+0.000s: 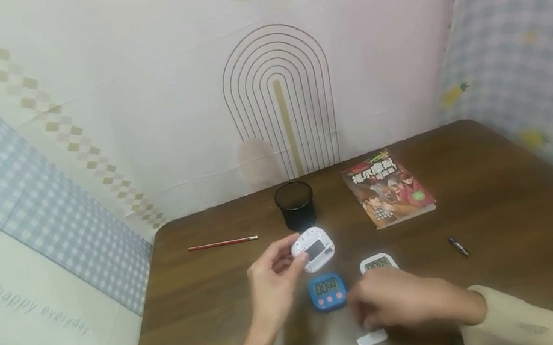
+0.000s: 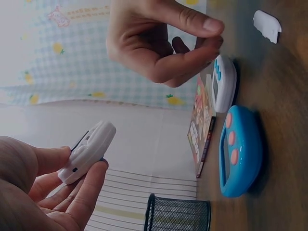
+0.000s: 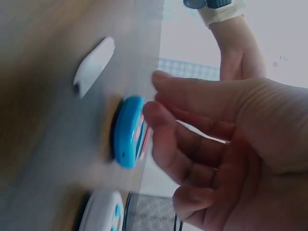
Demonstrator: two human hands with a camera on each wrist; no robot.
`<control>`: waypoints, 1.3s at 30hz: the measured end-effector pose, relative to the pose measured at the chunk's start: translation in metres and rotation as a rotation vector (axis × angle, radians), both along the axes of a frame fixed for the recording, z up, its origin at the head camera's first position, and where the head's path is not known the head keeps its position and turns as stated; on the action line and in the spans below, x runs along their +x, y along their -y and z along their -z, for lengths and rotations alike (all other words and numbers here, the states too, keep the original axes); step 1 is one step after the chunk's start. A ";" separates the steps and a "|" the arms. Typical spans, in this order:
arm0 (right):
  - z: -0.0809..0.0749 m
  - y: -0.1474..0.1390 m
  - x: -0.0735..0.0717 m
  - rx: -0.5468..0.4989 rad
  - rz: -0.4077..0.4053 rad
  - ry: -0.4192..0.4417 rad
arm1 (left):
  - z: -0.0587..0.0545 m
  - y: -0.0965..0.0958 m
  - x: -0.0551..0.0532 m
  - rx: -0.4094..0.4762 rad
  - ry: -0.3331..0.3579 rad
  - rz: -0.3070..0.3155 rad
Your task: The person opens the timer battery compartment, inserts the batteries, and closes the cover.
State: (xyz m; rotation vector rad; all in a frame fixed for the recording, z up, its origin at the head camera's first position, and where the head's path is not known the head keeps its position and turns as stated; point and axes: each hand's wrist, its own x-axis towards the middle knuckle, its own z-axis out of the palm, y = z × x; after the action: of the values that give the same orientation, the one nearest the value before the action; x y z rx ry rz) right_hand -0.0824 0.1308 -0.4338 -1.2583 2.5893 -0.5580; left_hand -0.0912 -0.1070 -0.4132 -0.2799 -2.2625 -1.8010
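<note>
My left hand point(image 1: 274, 279) pinches a white digital timer point(image 1: 314, 249) between thumb and fingers, raised above the table with its back turned toward the head camera. A dark rectangular recess shows in that back. Loosely bent, my right hand point(image 1: 393, 298) hovers over the table with nothing visible between thumb and forefinger point(image 3: 161, 115). Just below it in the head view lies a small white cover piece point(image 1: 372, 338), notched along one edge in the left wrist view. Between the hands lies a blue timer point(image 1: 327, 292) with pink buttons. A second white timer point(image 1: 377, 262) is partly hidden behind my right hand.
A black mesh pen holder point(image 1: 296, 206) stands toward the back of the brown table point(image 1: 213, 317). Right of it lies a comic-style book point(image 1: 387, 187). A red pencil-like stick point(image 1: 222, 243) is at the left, and a small dark pen-like item point(image 1: 459, 247) at the right.
</note>
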 end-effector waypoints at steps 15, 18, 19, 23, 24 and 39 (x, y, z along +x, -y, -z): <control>-0.005 -0.058 -0.018 -0.097 0.215 -0.053 | 0.001 0.003 -0.004 0.012 0.016 -0.004; -0.003 -0.066 -0.019 -0.098 0.253 -0.078 | 0.001 0.004 -0.005 0.013 0.017 -0.008; -0.002 -0.068 -0.019 -0.098 0.261 -0.077 | 0.001 0.005 -0.005 0.012 0.017 -0.009; 0.000 -0.075 -0.019 -0.099 0.282 -0.062 | 0.002 0.006 -0.006 0.010 0.023 -0.007; 0.000 -0.076 -0.018 -0.097 0.290 -0.059 | 0.003 0.006 -0.006 0.009 0.023 -0.007; 0.017 -0.122 -0.024 0.013 0.457 -0.245 | 0.002 0.005 -0.006 -0.007 0.034 -0.015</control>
State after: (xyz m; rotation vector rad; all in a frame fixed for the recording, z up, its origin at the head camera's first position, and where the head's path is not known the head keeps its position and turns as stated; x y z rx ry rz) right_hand -0.1066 0.2533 -0.4509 -0.7644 3.1041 -0.4830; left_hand -0.0976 -0.1122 -0.4152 -0.2351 -2.2885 -1.8040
